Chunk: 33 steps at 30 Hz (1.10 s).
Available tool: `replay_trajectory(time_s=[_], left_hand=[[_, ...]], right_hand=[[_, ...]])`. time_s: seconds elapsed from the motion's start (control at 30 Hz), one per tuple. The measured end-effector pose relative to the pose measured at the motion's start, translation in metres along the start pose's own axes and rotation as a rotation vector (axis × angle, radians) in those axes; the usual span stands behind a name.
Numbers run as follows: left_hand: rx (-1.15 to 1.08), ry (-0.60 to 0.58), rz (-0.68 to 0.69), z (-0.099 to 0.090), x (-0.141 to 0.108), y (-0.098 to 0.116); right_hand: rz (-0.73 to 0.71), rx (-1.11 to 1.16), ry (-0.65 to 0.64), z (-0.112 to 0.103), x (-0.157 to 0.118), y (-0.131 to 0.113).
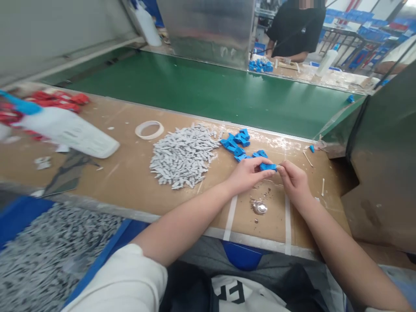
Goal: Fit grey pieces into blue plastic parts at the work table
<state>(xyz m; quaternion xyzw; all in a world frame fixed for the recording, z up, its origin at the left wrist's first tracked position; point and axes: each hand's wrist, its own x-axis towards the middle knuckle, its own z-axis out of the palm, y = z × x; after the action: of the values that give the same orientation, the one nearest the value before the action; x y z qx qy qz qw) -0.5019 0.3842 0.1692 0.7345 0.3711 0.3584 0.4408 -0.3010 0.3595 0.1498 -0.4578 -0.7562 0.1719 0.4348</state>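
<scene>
My left hand (pixel 248 174) is closed round a small blue plastic part (pixel 268 167), gripped between thumb and fingers. At the right end of that part, my right hand (pixel 295 182) pinches with thumb and forefinger; whatever sits between those fingertips is too small to name. Just beyond my hands lies a loose group of similar blue parts (pixel 239 141). Left of them spreads a large heap of small grey plastic pieces (pixel 183 156). A shiny silvery blob (pixel 259 207) rests on the brown tabletop below my hands, with dark crumbs around it.
A roll of tape (pixel 149 130) lies left of the heap. Farther left are a white bottle (pixel 74 130) and red parts (pixel 58 100). A green conveyor belt (pixel 201 93) runs behind the table. Grey pieces fill a blue bin (pixel 125 225) below. Another person (pixel 297 30) works across the belt.
</scene>
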Motion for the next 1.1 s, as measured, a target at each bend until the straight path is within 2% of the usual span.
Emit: replay_trajectory(time_s=[0.1, 0.17, 0.2, 0.3, 0.4, 0.47, 0.57, 0.63, 0.67, 0.73, 0.8, 0.87, 0.93, 1.03, 1.1], left_hand=[[0.180, 0.036, 0.074, -0.020, 0.003, 0.015], [0.384, 0.086, 0.095, -0.039, -0.001, 0.029], [0.496, 0.072, 0.075, -0.049, -0.004, 0.034], [0.821, -0.137, -0.049, -0.064, -0.016, 0.042], [1.022, -0.274, -0.095, -0.057, -0.022, 0.036], [1.064, -0.294, -0.084, -0.049, -0.022, 0.032], [1.046, -0.295, -0.057, -0.046, -0.020, 0.032], [0.982, -0.282, -0.025, -0.054, -0.021, 0.039], [0.928, -0.272, -0.003, -0.059, -0.022, 0.043], [0.786, -0.247, 0.071, -0.070, -0.025, 0.053], [0.604, -0.288, 0.155, -0.077, -0.030, 0.060], [0.353, -0.444, 0.217, -0.078, -0.034, 0.063], [0.061, -0.696, 0.221, -0.073, -0.035, 0.061], [-0.212, -1.000, 0.109, -0.062, -0.029, 0.049], [-0.268, -1.089, 0.020, -0.057, -0.023, 0.042]], right_hand=[[0.092, -0.114, 0.058, -0.010, 0.010, 0.016], [0.236, -0.277, 0.129, -0.020, 0.019, 0.033], [0.328, -0.383, 0.142, -0.026, 0.022, 0.041], [0.559, -0.676, 0.014, -0.045, 0.029, 0.053], [0.649, -0.843, -0.082, -0.056, 0.034, 0.038], [0.547, -0.837, -0.042, -0.054, 0.043, 0.015], [0.127, -0.572, -0.057, -0.031, 0.072, -0.025], [-0.121, -0.366, -0.163, -0.004, 0.100, -0.047], [-0.202, -0.294, -0.230, 0.012, 0.114, -0.054], [-0.296, -0.213, -0.396, 0.045, 0.140, -0.063], [-0.352, -0.200, -0.564, 0.075, 0.157, -0.065], [-0.398, -0.254, -0.653, 0.100, 0.162, -0.064], [-0.440, -0.350, -0.630, 0.118, 0.158, -0.062], [-0.503, -0.459, -0.575, 0.134, 0.149, -0.064], [-0.529, -0.487, -0.565, 0.141, 0.145, -0.067]])
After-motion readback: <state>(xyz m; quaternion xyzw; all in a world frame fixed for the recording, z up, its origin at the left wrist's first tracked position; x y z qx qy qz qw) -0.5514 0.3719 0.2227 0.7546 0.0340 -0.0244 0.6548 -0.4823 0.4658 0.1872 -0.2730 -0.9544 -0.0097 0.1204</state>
